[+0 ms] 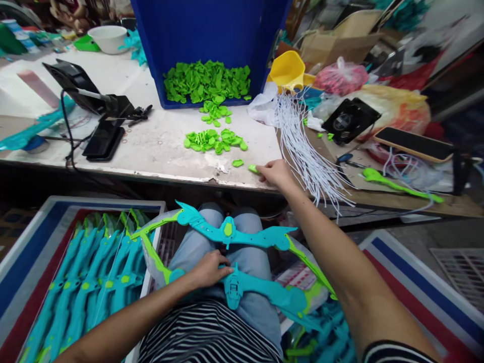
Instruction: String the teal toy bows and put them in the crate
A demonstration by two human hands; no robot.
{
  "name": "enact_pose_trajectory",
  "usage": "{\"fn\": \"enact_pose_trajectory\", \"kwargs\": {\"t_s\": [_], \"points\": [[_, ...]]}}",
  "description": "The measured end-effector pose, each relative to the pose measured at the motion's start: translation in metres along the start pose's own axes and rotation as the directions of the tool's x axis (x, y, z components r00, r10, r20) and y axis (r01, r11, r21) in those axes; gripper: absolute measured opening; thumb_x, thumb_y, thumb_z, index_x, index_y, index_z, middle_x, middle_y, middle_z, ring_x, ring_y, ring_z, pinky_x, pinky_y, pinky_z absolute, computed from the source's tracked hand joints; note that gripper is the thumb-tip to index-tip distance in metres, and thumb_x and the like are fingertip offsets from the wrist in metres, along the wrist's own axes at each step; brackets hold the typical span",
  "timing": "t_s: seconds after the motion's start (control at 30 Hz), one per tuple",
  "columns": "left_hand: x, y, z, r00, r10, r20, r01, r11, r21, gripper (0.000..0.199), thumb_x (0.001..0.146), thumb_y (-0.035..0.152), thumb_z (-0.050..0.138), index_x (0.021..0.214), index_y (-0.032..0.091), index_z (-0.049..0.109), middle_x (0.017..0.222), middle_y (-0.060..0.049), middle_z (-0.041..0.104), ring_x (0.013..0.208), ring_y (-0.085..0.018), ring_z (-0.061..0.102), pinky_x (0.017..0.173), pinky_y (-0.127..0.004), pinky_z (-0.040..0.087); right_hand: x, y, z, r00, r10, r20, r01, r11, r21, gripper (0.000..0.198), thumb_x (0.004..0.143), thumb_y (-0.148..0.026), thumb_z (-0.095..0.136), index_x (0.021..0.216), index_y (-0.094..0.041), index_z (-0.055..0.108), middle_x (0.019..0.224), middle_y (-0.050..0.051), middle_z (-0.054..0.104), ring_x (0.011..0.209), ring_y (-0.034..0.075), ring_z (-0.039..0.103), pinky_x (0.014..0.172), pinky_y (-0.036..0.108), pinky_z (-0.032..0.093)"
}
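Observation:
Two teal toy bows with green limbs rest across my lap, the far bow [260, 238] with a green piece at its centre and the near bow [260, 286] closer to my body. My left hand [209, 268] has its fingers curled over the near bow's grip, left of its centre. At the table's front edge, my right hand [278, 174] pinches a small green plastic piece [253, 169]. Another loose green piece [238, 163] lies just left of it. Behind that, a small pile of green pieces [212, 141] is spread on the table.
A blue bin [212, 35] tipped toward me holds many green pieces. White cords [306, 146] hang over the table edge at right, near a black fan [350, 121] and a phone [414, 142]. Crates with teal bows [91, 277] stand at both sides of my legs.

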State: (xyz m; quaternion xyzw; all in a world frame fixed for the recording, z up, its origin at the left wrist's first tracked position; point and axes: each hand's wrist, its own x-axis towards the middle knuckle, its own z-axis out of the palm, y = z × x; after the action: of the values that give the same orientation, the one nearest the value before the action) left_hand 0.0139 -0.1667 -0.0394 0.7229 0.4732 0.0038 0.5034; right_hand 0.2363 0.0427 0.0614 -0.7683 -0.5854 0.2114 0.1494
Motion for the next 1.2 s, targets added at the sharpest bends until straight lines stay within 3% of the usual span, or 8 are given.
{"fn": "enact_pose_trajectory", "kwargs": {"t_s": [0.13, 0.2, 0.27, 0.37, 0.6, 0.83, 1.0, 1.2], "points": [[-0.002, -0.001, -0.005, 1.0, 0.012, 0.017, -0.012, 1.0, -0.007, 0.037, 0.085, 0.04, 0.054, 0.105, 0.016, 0.071, 0.107, -0.011, 0.068, 0.098, -0.023, 0.06, 0.088, -0.03, 0.045, -0.02, 0.014, -0.005, 0.983, -0.144, -0.111, 0.121, 0.974, -0.191, 0.027, 0.079, -0.042, 0.058, 0.068, -0.02, 0.069, 0.067, 0.009, 0.069, 0.072, 0.024, 0.064, 0.064, 0.033, 0.046], [-0.003, 0.001, -0.01, 0.997, 0.008, 0.075, -0.008, 1.0, -0.004, 0.037, 0.086, 0.041, 0.052, 0.103, 0.015, 0.071, 0.101, -0.009, 0.069, 0.091, -0.022, 0.06, 0.083, -0.029, 0.045, -0.018, 0.02, -0.004, 0.91, -0.367, -0.192, 0.328, 0.921, -0.209, 0.02, 0.08, -0.033, 0.057, 0.085, -0.019, 0.07, 0.087, 0.01, 0.071, 0.086, 0.027, 0.063, 0.074, 0.037, 0.048], [-0.003, 0.002, -0.017, 0.987, 0.008, 0.158, -0.006, 1.0, -0.01, 0.037, 0.087, 0.041, 0.05, 0.099, 0.013, 0.071, 0.091, -0.007, 0.07, 0.082, -0.02, 0.059, 0.075, -0.027, 0.044, -0.011, 0.027, -0.001, 0.792, -0.579, -0.194, 0.541, 0.812, -0.218, 0.023, 0.078, -0.025, 0.057, 0.099, -0.019, 0.068, 0.101, 0.01, 0.069, 0.097, 0.028, 0.06, 0.084, 0.041, 0.047], [-0.002, -0.001, -0.024, 0.972, 0.024, 0.234, -0.011, 0.998, -0.055, 0.036, 0.086, 0.041, 0.05, 0.094, 0.012, 0.07, 0.083, -0.005, 0.068, 0.076, -0.017, 0.057, 0.067, -0.024, 0.041, -0.003, 0.038, 0.009, 0.715, -0.691, -0.102, 0.664, 0.718, -0.21, 0.022, 0.081, -0.022, 0.055, 0.1, -0.019, 0.066, 0.106, 0.01, 0.066, 0.102, 0.027, 0.056, 0.091, 0.044, 0.044], [-0.002, -0.006, -0.027, 0.976, 0.039, 0.213, -0.017, 0.995, -0.103, 0.039, 0.085, 0.042, 0.05, 0.096, 0.009, 0.068, 0.089, -0.007, 0.068, 0.077, -0.018, 0.057, 0.07, -0.025, 0.041, -0.01, 0.042, 0.026, 0.821, -0.518, -0.239, 0.468, 0.851, -0.237, 0.03, 0.092, -0.036, 0.049, 0.098, -0.013, 0.066, 0.107, 0.016, 0.059, 0.104, 0.026, 0.05, 0.09, 0.045, 0.037], [0.005, -0.002, -0.044, 0.982, 0.067, 0.175, -0.055, 0.996, -0.072, 0.041, 0.086, 0.043, 0.049, 0.098, 0.009, 0.069, 0.095, -0.008, 0.07, 0.086, -0.021, 0.061, 0.077, -0.028, 0.045, -0.005, 0.048, 0.026, 0.755, -0.618, -0.22, 0.588, 0.786, -0.189, 0.018, 0.086, -0.026, 0.048, 0.097, -0.02, 0.062, 0.105, 0.009, 0.063, 0.1, 0.027, 0.054, 0.094, 0.047, 0.04], [-0.005, 0.013, -0.036, 0.994, 0.076, 0.079, -0.084, 0.99, 0.109, 0.051, 0.081, 0.044, 0.06, 0.122, 0.012, 0.059, 0.12, -0.013, 0.061, 0.107, -0.027, 0.059, 0.092, -0.035, 0.046, -0.003, 0.054, 0.03, 0.785, -0.568, -0.248, 0.551, 0.823, -0.139, 0.016, 0.084, -0.03, 0.049, 0.093, -0.024, 0.061, 0.102, 0.009, 0.064, 0.101, 0.029, 0.054, 0.093, 0.05, 0.039], [-0.022, 0.019, -0.02, 0.999, 0.048, -0.007, -0.045, 0.972, 0.231, 0.053, 0.084, 0.041, 0.059, 0.13, 0.015, 0.052, 0.122, -0.014, 0.059, 0.111, -0.029, 0.057, 0.095, -0.039, 0.046, -0.009, 0.053, 0.029, 0.798, -0.529, -0.289, 0.53, 0.844, -0.079, 0.019, 0.079, -0.027, 0.053, 0.094, -0.022, 0.063, 0.103, 0.009, 0.067, 0.097, 0.028, 0.057, 0.09, 0.047, 0.041]]}}
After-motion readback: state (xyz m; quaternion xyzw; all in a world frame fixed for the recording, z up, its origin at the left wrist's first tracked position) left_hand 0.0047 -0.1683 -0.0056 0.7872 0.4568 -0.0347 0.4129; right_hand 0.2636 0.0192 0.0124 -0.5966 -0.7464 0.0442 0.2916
